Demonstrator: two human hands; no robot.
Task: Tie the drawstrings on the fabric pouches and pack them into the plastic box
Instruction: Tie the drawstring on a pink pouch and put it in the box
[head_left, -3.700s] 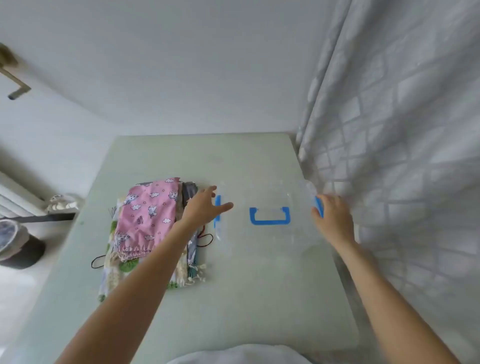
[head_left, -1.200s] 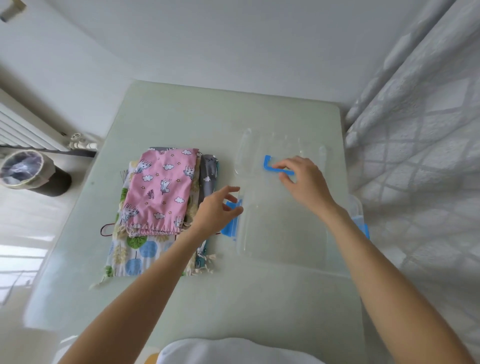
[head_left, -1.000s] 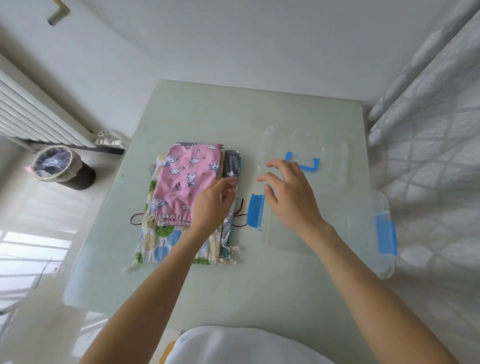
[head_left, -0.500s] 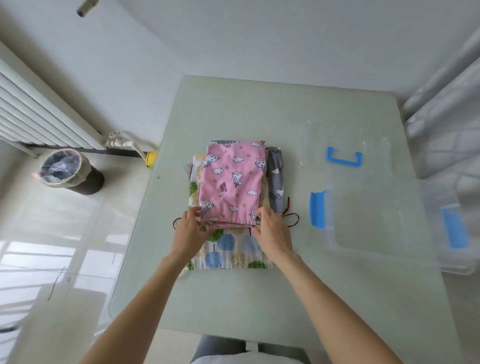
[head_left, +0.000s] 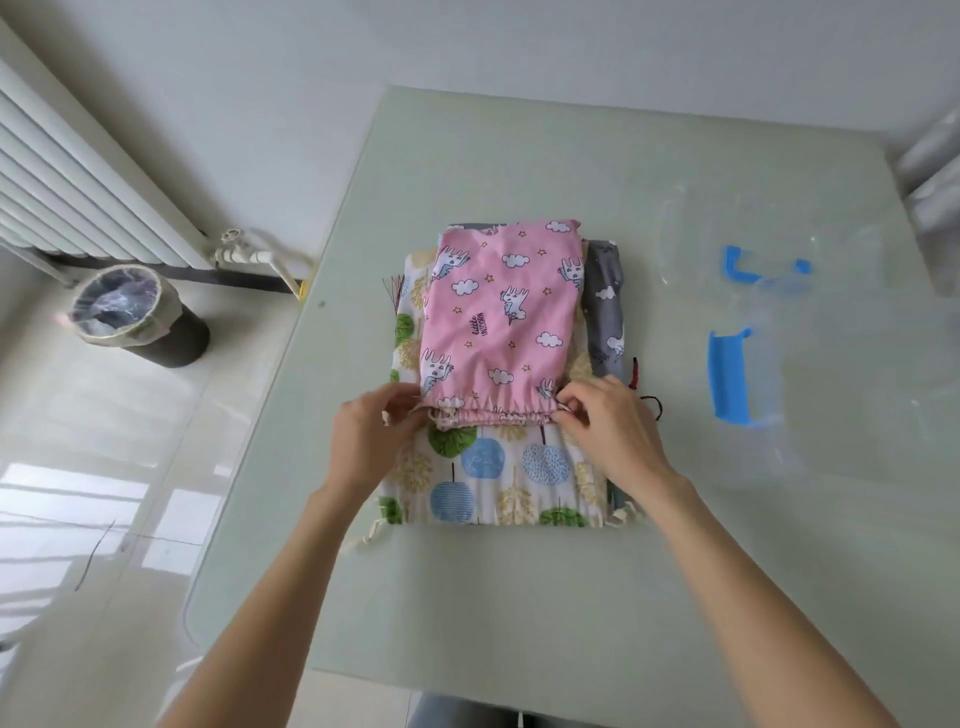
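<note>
A pink unicorn-print pouch (head_left: 501, 322) lies on top of a stack of fabric pouches at the table's middle. Under it lie a white pouch with blue and green trees (head_left: 493, 473) and a grey pouch (head_left: 608, 306). My left hand (head_left: 369, 436) pinches the left end of the pink pouch's gathered drawstring hem. My right hand (head_left: 608, 431) pinches the right end of that hem. A clear plastic lid with a blue handle (head_left: 748, 273) and a blue clip (head_left: 730, 379) lies to the right. The box itself shows only as a faint clear shape at the right edge.
The pale green table (head_left: 519, 597) has bare surface toward me. A radiator (head_left: 78, 197) lines the left wall, with a bin (head_left: 135, 317) on the floor beside it. A curtain (head_left: 935, 171) hangs at the far right.
Both hands left the lid and came to the pink pouch's lower hem. Since half a second ago the fingers have closed on the two ends of the hem.
</note>
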